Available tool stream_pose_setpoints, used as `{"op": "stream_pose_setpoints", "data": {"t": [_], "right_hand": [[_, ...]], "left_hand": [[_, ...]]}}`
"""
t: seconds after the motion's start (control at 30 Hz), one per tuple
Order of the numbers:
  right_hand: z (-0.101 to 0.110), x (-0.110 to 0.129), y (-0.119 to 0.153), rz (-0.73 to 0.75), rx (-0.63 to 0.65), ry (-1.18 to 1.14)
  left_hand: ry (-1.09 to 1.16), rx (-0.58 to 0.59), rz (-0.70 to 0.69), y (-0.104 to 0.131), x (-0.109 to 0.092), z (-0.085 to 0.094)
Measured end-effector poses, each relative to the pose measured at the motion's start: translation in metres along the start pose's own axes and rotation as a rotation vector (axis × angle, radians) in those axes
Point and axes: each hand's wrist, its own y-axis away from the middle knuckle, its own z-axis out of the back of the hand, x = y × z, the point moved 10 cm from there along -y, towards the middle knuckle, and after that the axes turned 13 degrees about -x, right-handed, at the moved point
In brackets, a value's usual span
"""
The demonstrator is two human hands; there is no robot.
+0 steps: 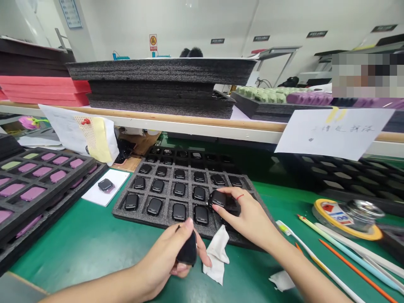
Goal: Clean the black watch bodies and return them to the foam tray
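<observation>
My left hand (179,252), low in the middle of the head view, is closed around a black smartwatch case (188,249) with its dark glossy face showing. To its right, my right hand (241,210) pinches another black watch case (217,199) between thumb and fingers, over a compartment of the grey foam tray (186,227). Rows of similar black watch cases sit in the tray, among them one (201,214) just left of my right fingers. A crumpled white cloth (217,254) lies between my hands, against the tray's front edge.
Foam trays of purple and green pieces (41,171) stand at left, beside a single watch case (105,184) on white paper. On the right lie a toothbrush (311,252), an orange stick (356,265) and a yellow tape roll (325,219). A shelf edge (202,126) crosses above.
</observation>
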Motion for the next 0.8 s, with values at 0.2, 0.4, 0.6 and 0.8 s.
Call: {"op": "stream_pose_setpoints", "data": {"t": [0.2, 0.4, 0.6, 0.8], "right_hand": [[0.022, 0.07, 0.013, 0.203, 0.037, -0.215], [0.016, 0.132, 0.043, 0.337, 0.206, -0.421], [0.029, 0.117, 0.03, 0.161, 0.011, -0.551], [0.049, 0.073, 0.016, -0.17, -0.171, -0.702]], "left_hand": [[0.099, 0.054, 0.045, 0.001, 0.003, -0.005], [0.214, 0.082, 0.062, 0.003, 0.003, -0.009], [0.291, 0.146, 0.073, 0.006, 0.003, -0.014], [0.273, 0.218, 0.066, 0.011, -0.003, -0.021]]}}
